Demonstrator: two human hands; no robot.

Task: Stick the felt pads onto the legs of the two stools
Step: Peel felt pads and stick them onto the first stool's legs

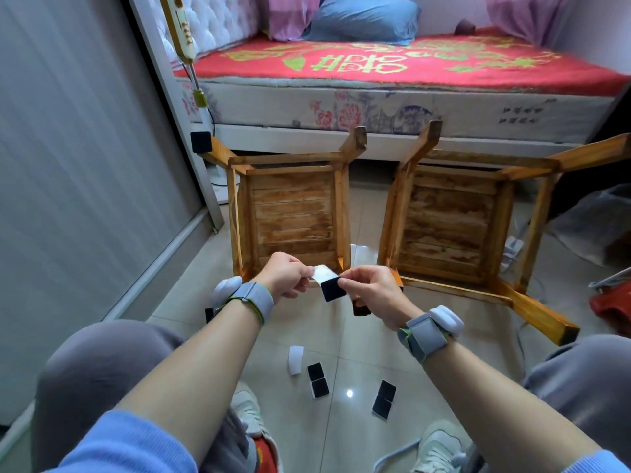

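Observation:
Two wooden stools lie on the tiled floor with their legs pointing at me and away: the left stool and the right stool. A black felt pad covers the left stool's far-left leg end. My left hand pinches a white backing paper. My right hand pinches a black felt pad still joined to that paper at one edge. Both hands hover in front of the left stool's near-right leg. On the floor between my knees lie two strips of black pads and a loose white backing.
A bed with a red cover stands right behind the stools. A sliding wardrobe door runs along the left. A grey plastic bag and a red object lie at the right. My knees and shoes frame the pads.

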